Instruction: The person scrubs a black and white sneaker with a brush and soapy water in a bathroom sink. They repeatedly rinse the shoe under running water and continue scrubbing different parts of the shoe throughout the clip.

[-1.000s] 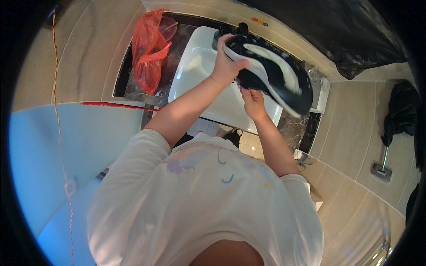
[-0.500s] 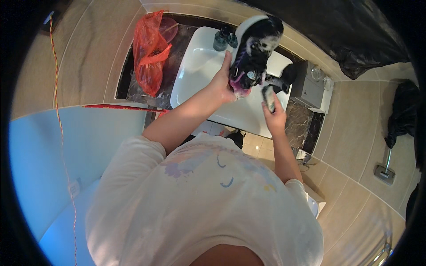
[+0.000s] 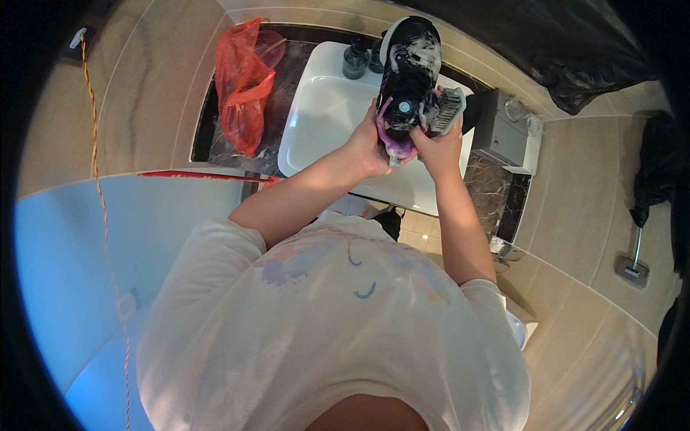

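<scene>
The shoe [image 3: 407, 85], black and streaked with white foam, is up in front of the two hands, over the sink [image 3: 316, 118], with its long axis running nearly straight away from the person and leaning a little to the right at the far end. Its toe points away from the hands; its purple-lined opening and heel end sit between them. The left hand [image 3: 368, 148] is clamped on the heel end from the left, thumb along the side. The right hand [image 3: 440, 149] grips a brush [image 3: 451, 109] and also has its thumb at the right edge of the opening, so both hands lie at the near end, close together, and neither reaches the foamy toe. The brush stands just right of the shoe, above the right hand's palm, with its bristles in view; whether they touch the shoe I cannot tell. Being on the same side, the right hand is the nearer to the dark object [image 3: 472, 113] partly hidden beyond the brush. Past the left hand, two dark bottles [image 3: 355, 62] stand at the sink's far edge.
</scene>
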`<state>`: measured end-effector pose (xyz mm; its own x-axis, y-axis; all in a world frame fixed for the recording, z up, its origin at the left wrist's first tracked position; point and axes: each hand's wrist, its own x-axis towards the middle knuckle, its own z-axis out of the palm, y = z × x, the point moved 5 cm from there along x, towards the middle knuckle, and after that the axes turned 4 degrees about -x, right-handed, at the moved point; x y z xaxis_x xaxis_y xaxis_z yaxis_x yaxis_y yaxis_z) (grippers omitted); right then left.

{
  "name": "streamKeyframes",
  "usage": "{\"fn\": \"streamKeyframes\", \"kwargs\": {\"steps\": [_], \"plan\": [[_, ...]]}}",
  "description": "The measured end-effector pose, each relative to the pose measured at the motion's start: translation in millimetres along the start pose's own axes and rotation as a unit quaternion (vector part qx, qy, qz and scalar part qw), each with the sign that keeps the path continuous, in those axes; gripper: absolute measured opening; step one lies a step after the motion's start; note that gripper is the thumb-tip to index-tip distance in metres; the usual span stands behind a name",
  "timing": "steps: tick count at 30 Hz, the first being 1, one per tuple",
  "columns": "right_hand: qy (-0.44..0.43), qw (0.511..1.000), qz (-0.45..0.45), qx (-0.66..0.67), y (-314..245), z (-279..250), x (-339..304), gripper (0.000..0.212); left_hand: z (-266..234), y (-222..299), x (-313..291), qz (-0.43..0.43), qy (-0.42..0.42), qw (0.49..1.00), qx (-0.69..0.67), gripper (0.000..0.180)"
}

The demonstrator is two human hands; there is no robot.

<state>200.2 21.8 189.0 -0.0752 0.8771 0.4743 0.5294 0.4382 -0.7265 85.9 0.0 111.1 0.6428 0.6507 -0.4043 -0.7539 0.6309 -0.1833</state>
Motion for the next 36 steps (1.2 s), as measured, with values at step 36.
{"fn": "streamKeyframes", "kwargs": {"steps": [36], "plan": [[0.033, 0.934, 0.294, 0.202, -4, 26, -19, 0.014, -21, 49, -88, 0.025, 0.167, 0.881, 0.443, 0.072]]}}
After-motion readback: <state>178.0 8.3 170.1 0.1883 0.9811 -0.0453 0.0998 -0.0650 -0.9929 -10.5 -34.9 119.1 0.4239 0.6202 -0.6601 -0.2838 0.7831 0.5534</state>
